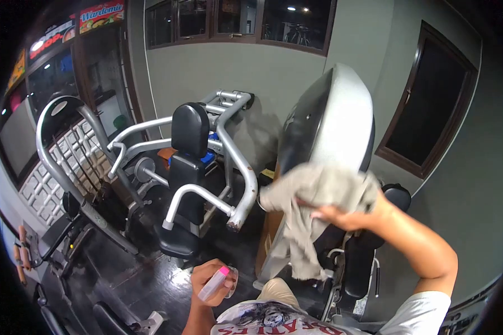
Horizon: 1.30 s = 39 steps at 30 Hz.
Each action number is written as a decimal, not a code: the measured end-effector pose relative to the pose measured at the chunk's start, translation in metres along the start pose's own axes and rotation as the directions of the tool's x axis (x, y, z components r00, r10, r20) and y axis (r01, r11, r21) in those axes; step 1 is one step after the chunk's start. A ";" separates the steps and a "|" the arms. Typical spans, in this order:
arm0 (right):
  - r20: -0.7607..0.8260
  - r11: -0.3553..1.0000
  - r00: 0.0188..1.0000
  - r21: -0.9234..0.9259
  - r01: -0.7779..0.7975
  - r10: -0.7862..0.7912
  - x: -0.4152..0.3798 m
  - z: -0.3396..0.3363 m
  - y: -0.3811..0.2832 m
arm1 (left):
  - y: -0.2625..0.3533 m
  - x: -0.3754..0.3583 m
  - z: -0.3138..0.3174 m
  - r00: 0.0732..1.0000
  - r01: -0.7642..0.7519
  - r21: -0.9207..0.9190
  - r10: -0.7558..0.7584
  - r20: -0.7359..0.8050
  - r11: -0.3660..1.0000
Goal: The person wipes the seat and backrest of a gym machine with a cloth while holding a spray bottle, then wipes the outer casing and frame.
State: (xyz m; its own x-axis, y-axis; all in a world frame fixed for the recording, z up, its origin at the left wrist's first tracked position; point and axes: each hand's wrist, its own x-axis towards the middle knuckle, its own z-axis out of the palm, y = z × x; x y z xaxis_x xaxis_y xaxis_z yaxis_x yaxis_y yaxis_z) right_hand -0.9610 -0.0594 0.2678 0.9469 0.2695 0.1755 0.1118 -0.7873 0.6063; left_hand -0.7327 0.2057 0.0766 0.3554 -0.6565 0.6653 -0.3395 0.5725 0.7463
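My right hand (349, 218) grips a grey-beige cloth (330, 187), bunched at the top with a long end hanging down. The cloth is slightly blurred and overlaps the lower part of a tall gym machine's white and black housing (346, 117) in this view. Low in front of my body, my left hand (207, 274) is wrapped round a clear plastic bottle (210, 288) with a bright pink top, held at a tilt. Part of the bottle is hidden by my fingers.
A seated machine with a black padded backrest (190, 131) and silver tube arms (237, 151) stands left of centre. Farther left is a cable machine frame (43, 131). Black pads (359, 268) lie below my right forearm. A window (430, 100) is in the right wall.
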 end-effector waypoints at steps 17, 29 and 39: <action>-0.163 0.982 0.969 -0.014 -0.190 0.185 0.009 0.017 -0.033 | 0.008 0.003 0.031 1.000 0.024 -0.091 -0.022 0.022 0.996; -0.167 0.794 0.981 0.607 0.027 0.094 -0.024 0.038 -0.018 | 0.040 0.017 0.065 1.000 -0.030 -0.044 0.030 0.000 0.999; -0.559 0.802 0.783 -0.316 -0.507 0.275 -0.011 -0.093 0.160 | 0.070 0.036 0.114 0.997 -0.073 0.036 0.071 0.042 0.997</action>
State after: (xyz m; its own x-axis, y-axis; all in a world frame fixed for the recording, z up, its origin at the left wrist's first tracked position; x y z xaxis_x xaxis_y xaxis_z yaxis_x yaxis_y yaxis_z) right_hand -0.9816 -0.1365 0.4349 0.6033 0.3046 0.7371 -0.4857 -0.5927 0.6425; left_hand -0.8424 0.1660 0.1509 0.2931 -0.6341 0.7156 -0.3955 0.6010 0.6945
